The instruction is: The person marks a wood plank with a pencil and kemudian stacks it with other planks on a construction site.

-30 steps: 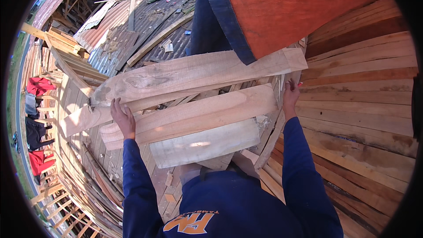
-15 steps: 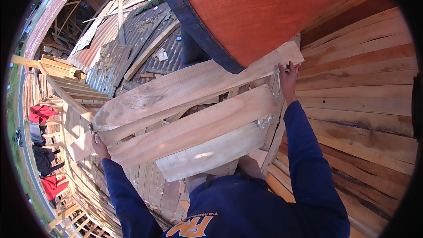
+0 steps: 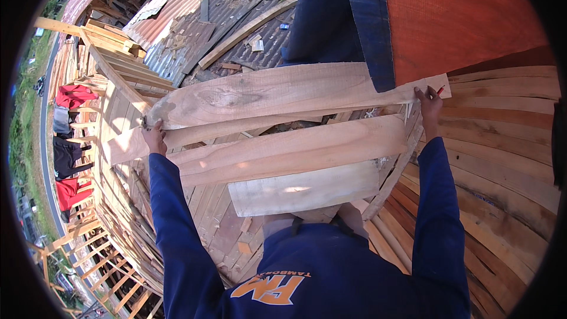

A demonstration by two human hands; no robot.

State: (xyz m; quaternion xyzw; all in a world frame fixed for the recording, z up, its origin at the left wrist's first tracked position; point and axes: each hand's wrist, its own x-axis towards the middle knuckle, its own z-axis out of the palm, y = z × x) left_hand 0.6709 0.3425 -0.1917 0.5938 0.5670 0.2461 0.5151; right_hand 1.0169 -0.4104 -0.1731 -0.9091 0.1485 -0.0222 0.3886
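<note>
A long, wide wooden plank (image 3: 295, 90) with a dark knot stretches across in front of me. At its left end my left hand (image 3: 155, 137) is closed on the near edge. My right hand (image 3: 430, 103) pinches the same edge by the right end, with a slim red pencil (image 3: 440, 90) sticking out between its fingers. Nearer to me lies a second plank (image 3: 295, 146), apart from the first. Closer still, a shorter whitish board (image 3: 304, 188) lies before my legs. Hanging orange cloth with a blue border (image 3: 460, 18) covers part of the long plank's far right.
Curved timber planking (image 3: 502, 142) rises on the right. Wooden ribs (image 3: 127, 65) and clothes (image 3: 71, 156) line the left side, with a road beyond. Rusty corrugated sheets (image 3: 183, 38) with loose timber lie at the far side. Small wood offcuts (image 3: 244, 247) sit on the boards below.
The view has turned, so the long plank looks more level and the cloth sits farther right. Both hands remain on the plank's near edge, at its two ends.
</note>
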